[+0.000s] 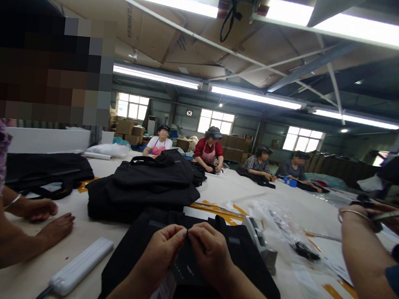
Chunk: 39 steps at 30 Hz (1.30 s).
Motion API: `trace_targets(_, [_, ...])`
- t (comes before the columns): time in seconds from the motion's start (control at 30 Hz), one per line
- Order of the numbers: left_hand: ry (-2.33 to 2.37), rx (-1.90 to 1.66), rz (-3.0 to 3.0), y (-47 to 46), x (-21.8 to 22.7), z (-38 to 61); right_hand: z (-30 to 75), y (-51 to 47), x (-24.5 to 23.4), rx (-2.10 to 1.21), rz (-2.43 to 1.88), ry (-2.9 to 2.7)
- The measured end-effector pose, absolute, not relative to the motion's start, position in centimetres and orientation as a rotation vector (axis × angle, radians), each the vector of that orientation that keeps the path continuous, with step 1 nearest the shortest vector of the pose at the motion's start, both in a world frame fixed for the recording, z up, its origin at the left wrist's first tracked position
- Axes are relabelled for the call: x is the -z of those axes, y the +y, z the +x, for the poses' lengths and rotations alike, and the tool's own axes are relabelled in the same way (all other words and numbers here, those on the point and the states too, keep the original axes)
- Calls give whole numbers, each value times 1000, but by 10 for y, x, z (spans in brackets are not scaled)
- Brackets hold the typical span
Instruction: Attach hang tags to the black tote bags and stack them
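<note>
Left hand (163, 247), right hand (213, 252) pinched, hold unclear; smooth black fabric bag (191, 283) beneath.

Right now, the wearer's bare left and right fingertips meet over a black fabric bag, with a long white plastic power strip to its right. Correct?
Wrong side: the head view shows the power strip to the left of the black fabric bag. The left hand and right hand do meet at the fingertips over it.

Both hands (165, 246) nearly meet, thumbs pinched against forefingers.

Power strip (81, 266) left of front bag (189, 266)
</note>
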State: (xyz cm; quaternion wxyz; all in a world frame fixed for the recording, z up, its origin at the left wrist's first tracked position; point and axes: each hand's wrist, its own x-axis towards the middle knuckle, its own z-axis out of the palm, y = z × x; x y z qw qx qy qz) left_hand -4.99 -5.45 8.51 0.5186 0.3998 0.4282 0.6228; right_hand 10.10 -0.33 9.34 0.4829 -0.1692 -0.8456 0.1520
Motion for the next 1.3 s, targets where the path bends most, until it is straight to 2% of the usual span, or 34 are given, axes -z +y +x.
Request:
trace_targets(0.2, [1241,-1460,1213,-60,-73,-53,108,20,-105,-260,-673,-1830])
trace_targets(0.47, [1183,-1482,1133,-65,-85,-53,97,15,-91,-1023,-609,-1682])
trace_targets(0.63, [1081,-1608,938,-63,-91,-51,91,-3,-83,-1082,-643,-1738])
trace_targets(0.9, [826,-1581,776,-62,-92,-43,77,-18,-88,-1209,-619,-1690])
trace_targets(1.17, [1133,-1640,906,-58,-74,-57,87,-13,-82,-1398,-602,-1590])
trace_targets(1.3, [1300,-1613,1113,-62,-71,-59,93,-14,-80,-1637,-536,-1351])
